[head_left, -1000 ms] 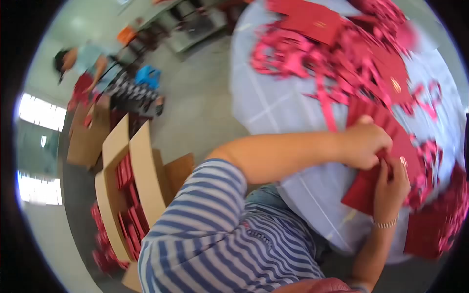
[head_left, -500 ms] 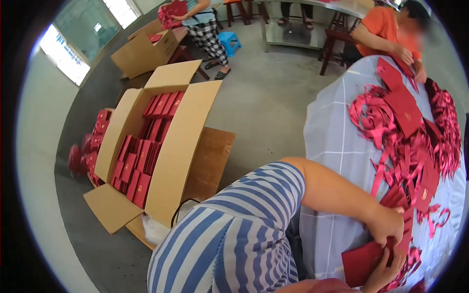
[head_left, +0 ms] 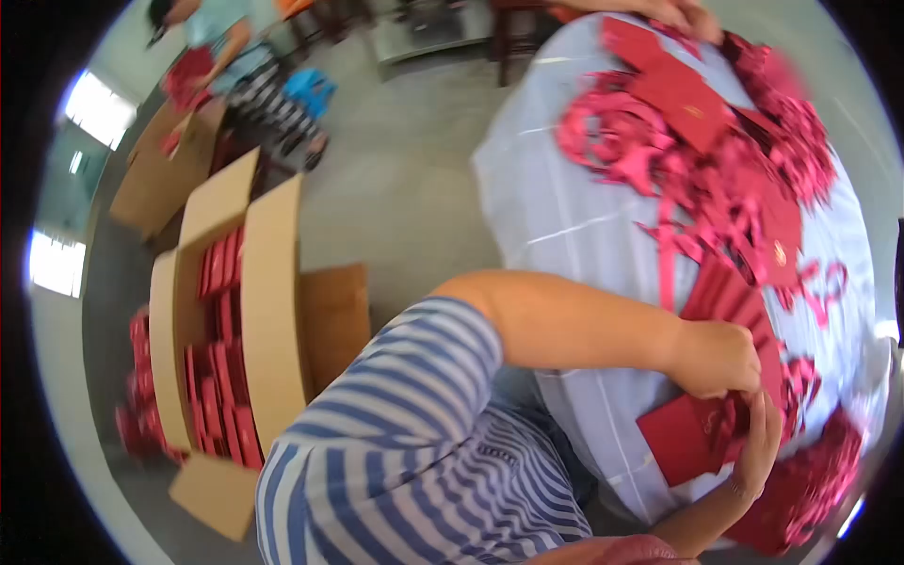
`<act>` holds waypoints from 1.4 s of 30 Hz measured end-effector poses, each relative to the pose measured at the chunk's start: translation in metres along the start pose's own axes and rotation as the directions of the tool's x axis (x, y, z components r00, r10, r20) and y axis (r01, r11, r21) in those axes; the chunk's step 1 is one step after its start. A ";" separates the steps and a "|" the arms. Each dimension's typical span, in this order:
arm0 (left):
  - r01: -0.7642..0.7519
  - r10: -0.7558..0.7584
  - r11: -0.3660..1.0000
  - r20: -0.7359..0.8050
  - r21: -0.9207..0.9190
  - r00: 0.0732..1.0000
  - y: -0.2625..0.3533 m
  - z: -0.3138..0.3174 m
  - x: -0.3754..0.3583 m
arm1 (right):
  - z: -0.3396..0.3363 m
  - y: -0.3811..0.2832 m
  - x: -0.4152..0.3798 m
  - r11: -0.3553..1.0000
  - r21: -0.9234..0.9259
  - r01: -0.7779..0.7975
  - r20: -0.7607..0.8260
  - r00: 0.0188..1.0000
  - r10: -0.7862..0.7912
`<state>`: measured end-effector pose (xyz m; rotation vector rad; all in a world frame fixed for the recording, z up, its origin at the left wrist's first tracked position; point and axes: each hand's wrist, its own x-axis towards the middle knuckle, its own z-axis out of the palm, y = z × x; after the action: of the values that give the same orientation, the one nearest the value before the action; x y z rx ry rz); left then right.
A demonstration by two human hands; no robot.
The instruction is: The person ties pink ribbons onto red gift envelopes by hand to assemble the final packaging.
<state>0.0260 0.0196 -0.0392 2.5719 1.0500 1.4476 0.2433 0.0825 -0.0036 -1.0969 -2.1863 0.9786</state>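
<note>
My left hand (head_left: 718, 360) reaches across from the striped sleeve, its fingers closed at the edge of a flat red envelope (head_left: 676, 441). Just below, my right hand (head_left: 759, 443) meets it fingertip to fingertip. Between them a dark red ribbon (head_left: 727, 426) is pinched over the envelope; the exact grip is partly hidden by the fingers. Beside my left hand lies a fanned row of red envelopes (head_left: 725, 299). Loose pink-red ribbons (head_left: 617, 132) and more red envelopes with gold print (head_left: 686, 102) are heaped farther along the table.
A white cloth covers the table (head_left: 565, 202). More ribbons (head_left: 819, 480) hang near its right edge. Left of me, an open carton (head_left: 271, 282) holds stacked red packets. One co-worker (head_left: 226, 56) stands behind it; another's hands (head_left: 692, 17) are at the table's far end.
The head view has turned, so the table and cartons appear shifted left and up. Both my hands stay together at the envelope, fingertips now closer. The standing co-worker is more fully in view.
</note>
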 end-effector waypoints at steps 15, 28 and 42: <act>0.141 -0.098 0.977 0.251 -0.159 0.963 0.010 -0.018 0.005 | 0.002 -0.010 0.027 0.997 0.075 -0.009 0.144 0.990 -0.002; 0.496 -0.504 0.860 0.057 0.120 0.862 -0.001 -0.033 0.003 | -0.030 0.036 -0.046 0.996 0.082 -0.036 -0.216 0.975 0.053; 0.341 -0.406 0.911 0.377 0.231 0.832 0.028 0.000 0.053 | -0.014 0.066 -0.117 0.998 -0.037 -0.057 -0.281 0.959 0.044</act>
<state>0.0593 0.0274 0.0098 2.4099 1.5201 0.7048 0.3481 0.0182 -0.0595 -1.2363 -1.9671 0.7456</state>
